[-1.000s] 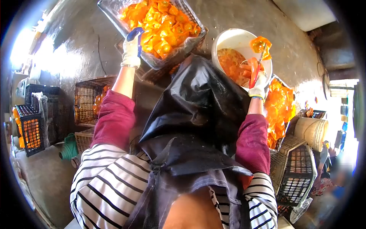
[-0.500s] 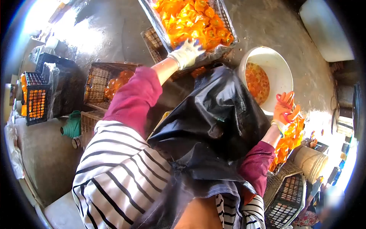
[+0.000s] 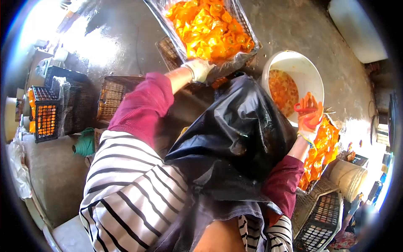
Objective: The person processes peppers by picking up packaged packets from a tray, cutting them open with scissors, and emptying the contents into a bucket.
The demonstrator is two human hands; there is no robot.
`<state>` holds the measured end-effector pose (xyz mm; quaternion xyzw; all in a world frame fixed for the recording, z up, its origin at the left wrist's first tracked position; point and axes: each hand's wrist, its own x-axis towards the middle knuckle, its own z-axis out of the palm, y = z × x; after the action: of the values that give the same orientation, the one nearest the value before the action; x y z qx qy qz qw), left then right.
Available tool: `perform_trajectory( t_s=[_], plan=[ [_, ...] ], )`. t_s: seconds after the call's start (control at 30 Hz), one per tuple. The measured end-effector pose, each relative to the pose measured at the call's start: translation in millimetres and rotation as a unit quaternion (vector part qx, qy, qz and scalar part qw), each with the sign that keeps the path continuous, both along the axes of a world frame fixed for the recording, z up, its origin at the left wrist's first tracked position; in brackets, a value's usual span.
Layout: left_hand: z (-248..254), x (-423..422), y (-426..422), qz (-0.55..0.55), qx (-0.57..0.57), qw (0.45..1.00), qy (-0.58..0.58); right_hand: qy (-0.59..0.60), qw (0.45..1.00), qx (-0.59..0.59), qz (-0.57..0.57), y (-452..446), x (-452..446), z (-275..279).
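Observation:
My left hand (image 3: 199,69), in a white glove, is at the near edge of a plastic-lined crate (image 3: 248,23) heaped with shiny orange pieces (image 3: 210,31). Its fingers look curled in, and what they may hold is hidden. My right hand (image 3: 310,115) wears an orange-palmed glove and is turned palm up, in front of a white bucket (image 3: 312,75). Its fingers are bent around a thin red object (image 3: 301,108) whose kind I cannot make out. Orange-red pieces (image 3: 283,90) lie inside the bucket. Beside my right wrist is a second heap of orange pieces (image 3: 321,155).
A black apron (image 3: 235,130) covers my lap. Plastic crates (image 3: 111,98) stand to the left, with a dark crate (image 3: 45,119) holding orange contents farther out. A green container (image 3: 85,142) is nearby. At lower right are another crate (image 3: 319,222) and a beige bucket (image 3: 346,178).
My left hand has drawn back from the orange pieces to the crate's near edge, its spread fingers now curled. My right hand has turned and shifted slightly left.

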<state>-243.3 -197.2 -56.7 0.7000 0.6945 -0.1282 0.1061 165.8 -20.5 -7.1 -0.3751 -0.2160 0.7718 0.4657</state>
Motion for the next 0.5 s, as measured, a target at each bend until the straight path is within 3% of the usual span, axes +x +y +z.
perform_trajectory(
  t_s=[0.1, 0.17, 0.2, 0.23, 0.3, 0.33, 0.4, 0.43, 0.5],
  plan=[
    [1.3, 16.7, -0.6, 0.062, 0.012, 0.996, 0.060, 0.094, 0.993, 0.041, 0.065, -3.4, 5.1, -6.1],
    [-12.7, 4.1, 3.4, 0.084, 0.044, 0.995, -0.009, -0.013, 0.997, 0.072, 0.022, -1.1, 4.3, -9.9],
    [0.0, 4.9, 0.6, 0.151, 0.073, 0.983, -0.076, 0.017, 0.997, 0.070, 0.009, -2.0, 5.6, -14.9],
    [29.8, 2.8, 4.9, 0.175, -0.021, 0.975, -0.133, 0.045, 0.997, 0.068, -0.002, -2.8, 5.0, -15.7],
    [33.4, -25.9, -3.4, 0.044, 0.150, 0.915, -0.372, 0.031, 0.998, 0.052, -0.019, -1.6, 3.9, -12.6],
    [46.2, -24.8, -5.2, 0.305, 0.122, 0.771, -0.546, 0.023, 0.998, 0.041, -0.029, -1.7, 2.3, -11.1],
    [48.9, -27.4, -12.5, 0.323, 0.221, 0.597, -0.700, 0.002, 0.990, 0.138, 0.018, -8.6, -0.2, -10.8],
    [69.8, -13.8, -10.0, 0.421, 0.178, 0.345, -0.820, -0.027, 0.990, 0.138, 0.017, -0.1, -1.3, -22.7],
    [64.6, -11.2, 13.9, 0.410, 0.212, 0.301, -0.835, -0.085, 0.987, 0.135, 0.018, 16.4, -4.1, -45.5]
  ],
)
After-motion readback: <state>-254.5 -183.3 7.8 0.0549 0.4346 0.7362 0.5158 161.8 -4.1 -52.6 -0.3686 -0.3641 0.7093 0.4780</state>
